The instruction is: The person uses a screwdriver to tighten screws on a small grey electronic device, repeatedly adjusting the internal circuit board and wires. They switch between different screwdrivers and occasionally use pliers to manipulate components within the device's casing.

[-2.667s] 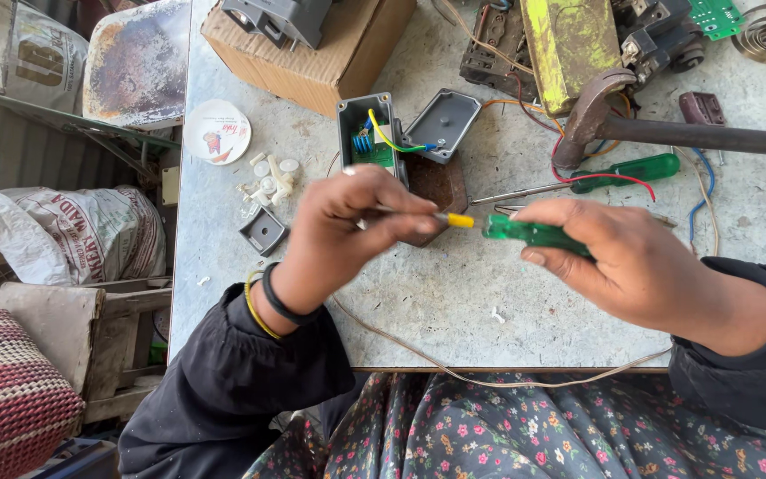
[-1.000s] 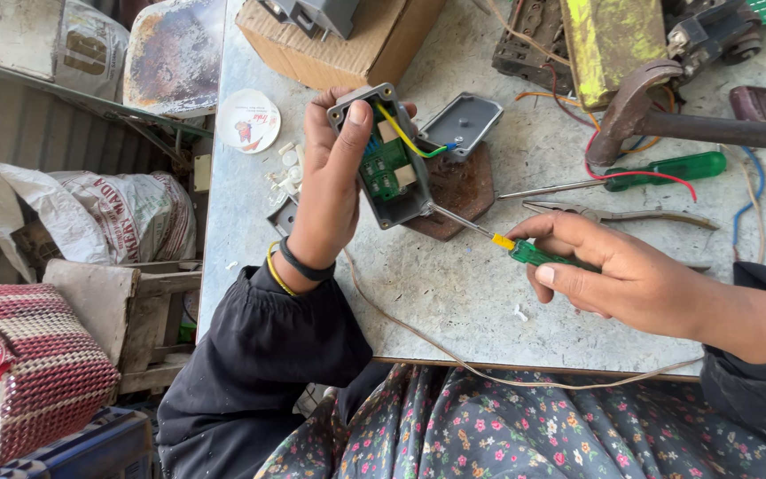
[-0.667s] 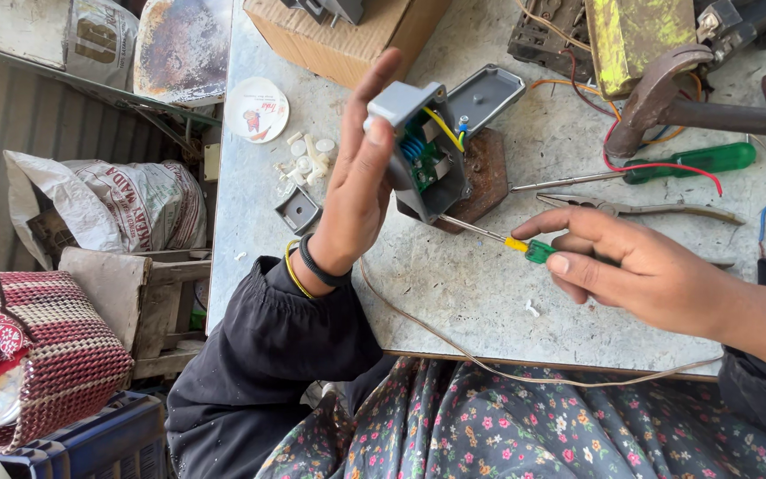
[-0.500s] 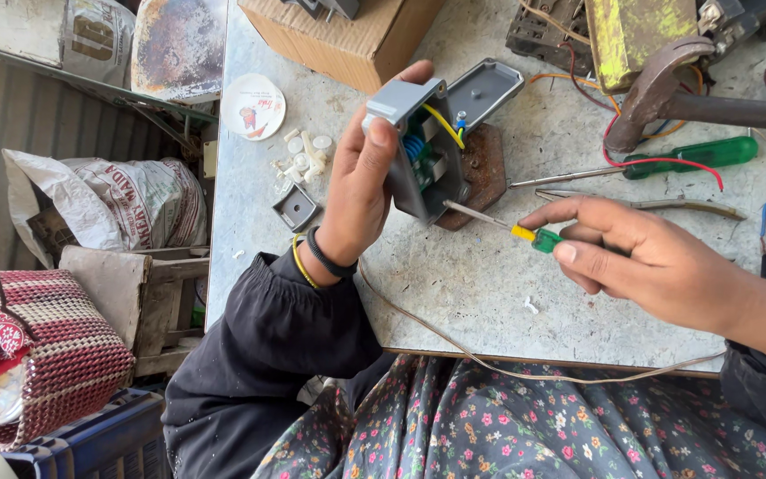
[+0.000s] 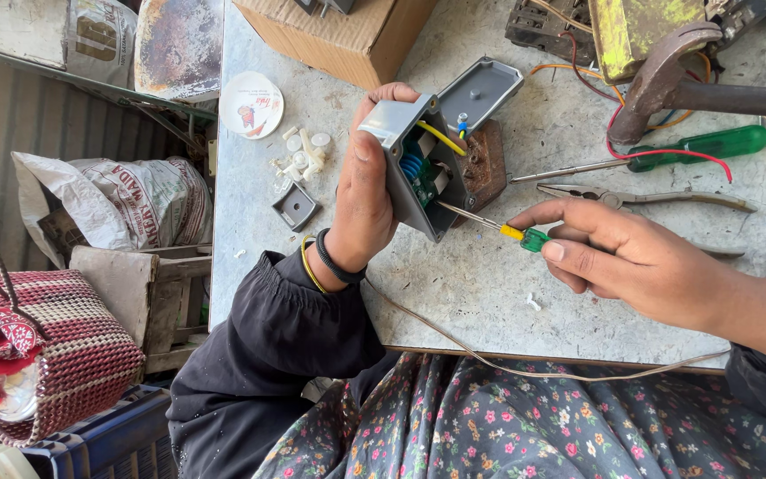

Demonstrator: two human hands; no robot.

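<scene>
Near the frame's centre, I am gripping the opened grey switch box (image 5: 414,164) in my left hand (image 5: 365,200), tilted above the worktop (image 5: 489,284). My right hand (image 5: 618,257) is pinching a small green screwdriver (image 5: 489,226), its tip inside; the cover (image 5: 479,89) is lying off, so reassembly looks undone.

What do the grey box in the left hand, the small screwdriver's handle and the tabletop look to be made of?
The grey box looks like moulded matte plastic: thin, even walls and rounded corners. The screwdriver handle, held in the right hand, seems translucent green plastic with a yellow collar; its shaft shines like metal. The tabletop looks like dull, scuffed grey sheet metal, though painted board is possible.
</scene>
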